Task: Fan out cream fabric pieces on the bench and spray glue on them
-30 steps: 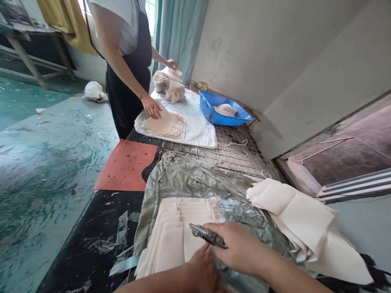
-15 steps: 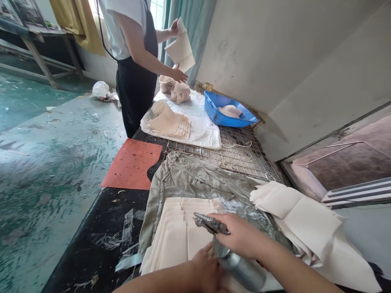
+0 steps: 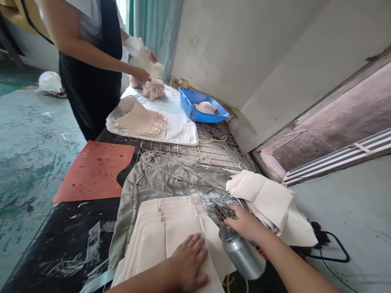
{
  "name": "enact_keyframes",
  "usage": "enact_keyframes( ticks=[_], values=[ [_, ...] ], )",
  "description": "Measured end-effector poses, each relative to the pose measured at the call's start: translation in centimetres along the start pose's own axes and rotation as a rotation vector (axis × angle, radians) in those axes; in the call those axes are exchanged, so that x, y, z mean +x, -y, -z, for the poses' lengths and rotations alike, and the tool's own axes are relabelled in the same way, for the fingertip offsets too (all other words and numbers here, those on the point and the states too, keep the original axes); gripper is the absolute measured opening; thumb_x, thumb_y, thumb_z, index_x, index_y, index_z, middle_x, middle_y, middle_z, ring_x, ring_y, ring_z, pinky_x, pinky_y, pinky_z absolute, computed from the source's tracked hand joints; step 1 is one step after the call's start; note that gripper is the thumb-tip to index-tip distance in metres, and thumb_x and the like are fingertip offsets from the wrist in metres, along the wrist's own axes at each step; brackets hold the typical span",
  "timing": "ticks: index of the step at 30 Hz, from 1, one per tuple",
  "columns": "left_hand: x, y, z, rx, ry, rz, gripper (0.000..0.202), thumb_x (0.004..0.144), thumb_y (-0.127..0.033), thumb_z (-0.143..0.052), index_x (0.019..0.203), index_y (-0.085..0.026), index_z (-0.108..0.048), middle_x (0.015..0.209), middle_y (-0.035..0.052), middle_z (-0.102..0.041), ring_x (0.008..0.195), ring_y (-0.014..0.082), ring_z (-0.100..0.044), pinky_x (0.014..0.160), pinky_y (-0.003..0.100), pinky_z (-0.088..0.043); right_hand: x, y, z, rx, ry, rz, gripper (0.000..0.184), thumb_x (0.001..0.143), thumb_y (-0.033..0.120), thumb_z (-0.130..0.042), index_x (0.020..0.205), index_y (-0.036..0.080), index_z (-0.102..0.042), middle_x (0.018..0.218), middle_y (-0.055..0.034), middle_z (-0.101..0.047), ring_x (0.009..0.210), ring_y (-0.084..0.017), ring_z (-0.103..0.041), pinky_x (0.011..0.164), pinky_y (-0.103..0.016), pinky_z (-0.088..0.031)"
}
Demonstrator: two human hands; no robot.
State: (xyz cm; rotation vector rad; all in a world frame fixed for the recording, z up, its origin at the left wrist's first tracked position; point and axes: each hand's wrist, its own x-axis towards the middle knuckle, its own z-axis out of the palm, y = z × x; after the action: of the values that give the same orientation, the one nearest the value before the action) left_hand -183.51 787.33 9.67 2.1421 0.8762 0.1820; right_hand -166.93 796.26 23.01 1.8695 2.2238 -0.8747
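My right hand [image 3: 244, 221] is wrapped round the handle of a metal spray gun [image 3: 241, 252], whose silver cup hangs below the grip at the table's near edge. Flat on a fanned stack of cream sheets [image 3: 152, 240] lies my left hand [image 3: 191, 260], its fingers stretched out. The sheets overlap in steps and rest on a crumpled grey-green cloth [image 3: 171, 175]. To the right of the spray gun, a second pile of cream sheets [image 3: 269, 199] sits folded over the edge.
Across the table a co-worker [image 3: 91, 69] handles a pale sheet. White plastic [image 3: 183, 134] there bears more cream pieces [image 3: 140, 120]. A blue basin [image 3: 204, 108] stands on wire mesh [image 3: 214, 142]. A red sheet [image 3: 97, 171] lies at the left edge.
My left hand has come out from beside the spray gun and spread over the stack. The spray gun has shifted right relative to the sheets. The co-worker has lowered the sheet; my view has turned right.
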Motion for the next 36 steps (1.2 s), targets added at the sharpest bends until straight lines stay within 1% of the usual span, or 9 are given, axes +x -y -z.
enact_keyframes(
  ticks=[5,10,13,17,21,25,30,33,36],
  values=[
    [0.3,0.4,0.0,0.040,0.000,-0.016,0.066,0.083,-0.055,-0.042,0.132,-0.011,-0.041,0.144,0.0211,-0.030,0.136,0.0358,-0.017,0.111,0.052,-0.019,1.2,0.5,-0.7,0.159,0.031,0.101,0.024,0.067,0.018,-0.046,0.084,0.019,-0.063,0.078,-0.0014,-0.068,0.076,-0.018,-0.060,0.070,-0.027,-0.043],
    [1.7,0.7,-0.3,0.106,-0.045,0.022,0.056,0.082,-0.053,-0.045,0.123,-0.015,-0.049,0.138,0.0180,-0.042,0.131,0.0352,-0.032,0.107,0.051,-0.029,1.8,-1.8,-1.2,0.490,0.042,0.086,0.023,0.061,0.019,-0.046,0.080,0.019,-0.060,0.078,-0.0008,-0.067,0.077,-0.019,-0.060,0.071,-0.028,-0.044],
    [3.6,1.3,0.4,0.139,-0.156,0.155,0.050,0.080,-0.044,-0.050,0.121,-0.016,-0.049,0.138,0.0171,-0.043,0.128,0.0328,-0.037,0.104,0.049,-0.033,1.5,-3.2,-1.2,0.626,0.032,0.054,0.026,0.058,0.018,-0.045,0.079,0.018,-0.061,0.078,-0.0011,-0.067,0.079,-0.020,-0.060,0.074,-0.029,-0.044],
    [6.7,3.1,2.8,0.193,-0.352,0.487,0.041,0.079,-0.022,-0.047,0.119,-0.014,-0.049,0.143,0.0157,-0.036,0.131,0.0290,-0.032,0.104,0.043,-0.032,1.2,-4.2,-0.8,0.666,-0.012,0.032,0.023,0.058,0.021,-0.048,0.076,0.018,-0.061,0.074,-0.0009,-0.066,0.075,-0.020,-0.059,0.071,-0.030,-0.044],
    [9.0,4.8,4.7,0.181,-0.382,0.568,0.041,0.074,-0.014,-0.046,0.115,-0.011,-0.051,0.138,0.0168,-0.042,0.127,0.0280,-0.038,0.099,0.039,-0.035,1.2,-5.0,-0.7,0.639,-0.013,-0.001,0.021,0.058,0.020,-0.048,0.074,0.019,-0.061,0.072,-0.0010,-0.065,0.071,-0.019,-0.059,0.068,-0.030,-0.044],
    [9.9,5.4,5.1,0.159,-0.396,0.576,0.037,0.073,-0.010,-0.045,0.108,-0.013,-0.053,0.117,0.0138,-0.057,0.112,0.0245,-0.050,0.091,0.035,-0.040,1.2,-6.0,-0.9,0.562,-0.005,-0.026,0.022,0.062,0.020,-0.048,0.079,0.020,-0.063,0.073,-0.0014,-0.066,0.071,-0.018,-0.059,0.068,-0.029,-0.045],
    [9.1,4.4,3.5,0.180,-0.366,0.455,0.032,0.072,-0.012,-0.047,0.102,-0.018,-0.056,0.116,0.0090,-0.057,0.113,0.0238,-0.048,0.092,0.036,-0.039,1.8,-5.3,-0.6,0.420,-0.026,-0.009,0.027,0.067,0.020,-0.047,0.086,0.019,-0.065,0.077,-0.0021,-0.067,0.074,-0.018,-0.060,0.067,-0.027,-0.044],
    [8.6,4.1,2.2,0.235,-0.333,0.393,0.036,0.078,-0.016,-0.044,0.113,-0.016,-0.054,0.129,0.0119,-0.050,0.126,0.0268,-0.037,0.102,0.041,-0.031,2.5,-3.5,-0.2,0.282,-0.024,0.003,0.028,0.067,0.018,-0.048,0.087,0.019,-0.066,0.075,-0.0017,-0.068,0.069,-0.017,-0.059,0.062,-0.025,-0.041],
    [8.5,4.4,1.3,0.291,-0.306,0.382,0.039,0.083,-0.018,-0.037,0.120,-0.013,-0.051,0.135,0.0137,-0.046,0.131,0.0281,-0.031,0.105,0.043,-0.028,3.4,-1.6,0.1,0.137,-0.038,-0.010,0.031,0.067,0.016,-0.048,0.091,0.021,-0.067,0.074,-0.0015,-0.069,0.068,-0.017,-0.059,0.060,-0.024,-0.039]
  ],
)
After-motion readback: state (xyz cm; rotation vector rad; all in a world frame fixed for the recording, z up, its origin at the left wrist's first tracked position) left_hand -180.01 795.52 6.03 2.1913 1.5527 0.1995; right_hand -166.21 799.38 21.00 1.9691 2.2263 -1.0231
